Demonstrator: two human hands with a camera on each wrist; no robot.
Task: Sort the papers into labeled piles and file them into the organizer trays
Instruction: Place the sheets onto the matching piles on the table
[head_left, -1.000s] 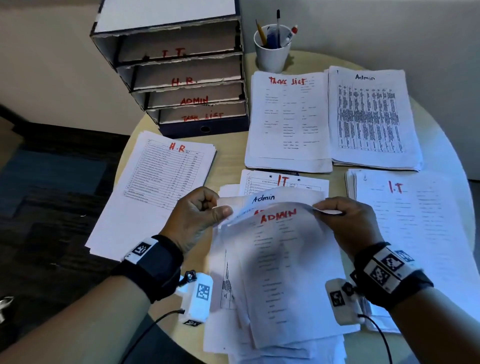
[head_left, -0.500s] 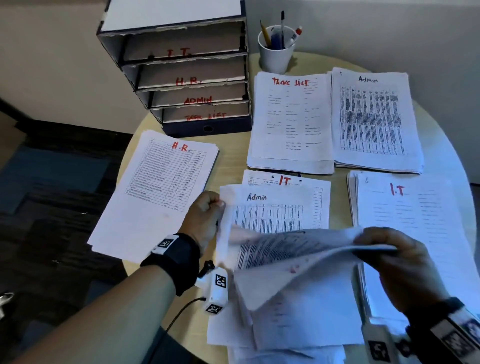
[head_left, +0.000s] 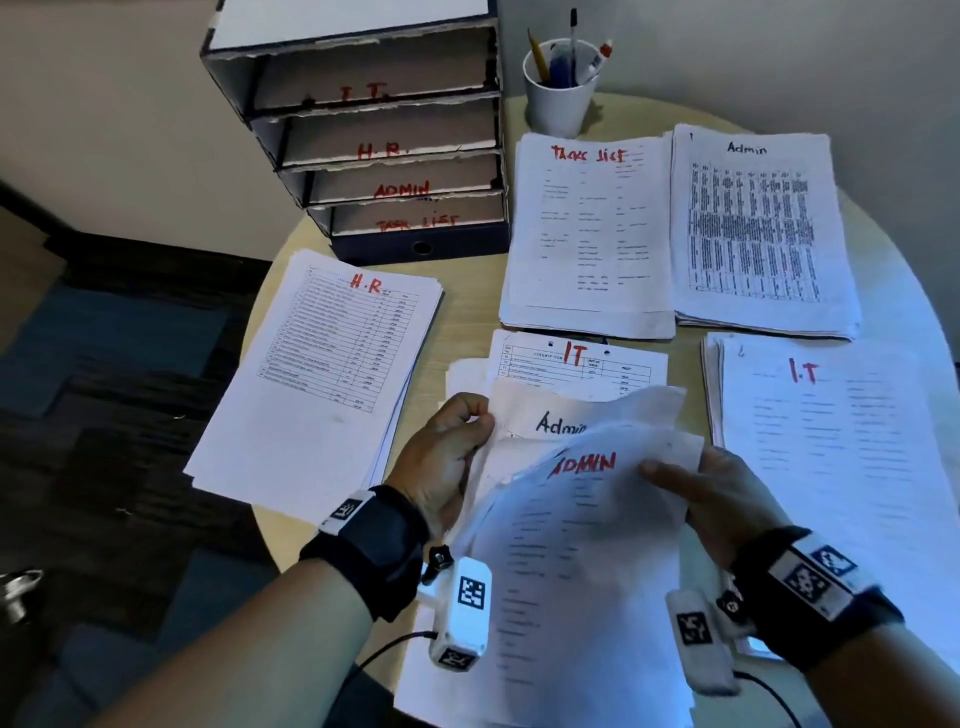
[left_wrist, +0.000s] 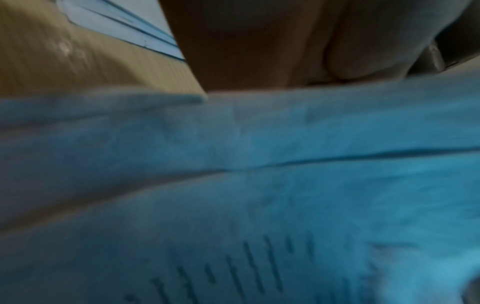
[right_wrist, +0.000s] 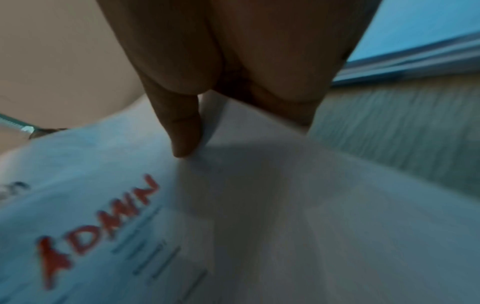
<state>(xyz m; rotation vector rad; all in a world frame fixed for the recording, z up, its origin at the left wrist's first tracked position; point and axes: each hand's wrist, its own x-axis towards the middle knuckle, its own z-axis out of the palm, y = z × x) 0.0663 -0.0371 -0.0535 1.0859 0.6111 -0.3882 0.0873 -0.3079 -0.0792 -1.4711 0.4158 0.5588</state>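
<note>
A loose unsorted stack of papers (head_left: 545, 649) lies at the table's front. My right hand (head_left: 675, 480) holds its top sheet, marked ADMIN in red (head_left: 582, 519), thumb on top at the sheet's upper right; the right wrist view shows the thumb (right_wrist: 184, 133) on that ADMIN sheet (right_wrist: 259, 226). My left hand (head_left: 480, 421) pinches the left edge of the stack beside a sheet marked Admin in black (head_left: 540, 415). Behind it shows an IT sheet (head_left: 576, 358). In the left wrist view, blurred, my left hand (left_wrist: 259, 51) sits above the paper (left_wrist: 259, 185).
Sorted piles lie around: H.R. (head_left: 332, 374) at the left, Task List (head_left: 587, 234) and Admin (head_left: 753, 228) at the back, I.T (head_left: 831, 467) at the right. The labelled organizer (head_left: 374, 130) stands back left, a pen cup (head_left: 563, 93) beside it. The round table's edge (head_left: 270, 291) curves left.
Half a second ago my right hand had bent the top sheets back towards me, baring the black Admin sheet. Now the red ADMIN sheet faces up again, and my right hand sits nearer the middle.
</note>
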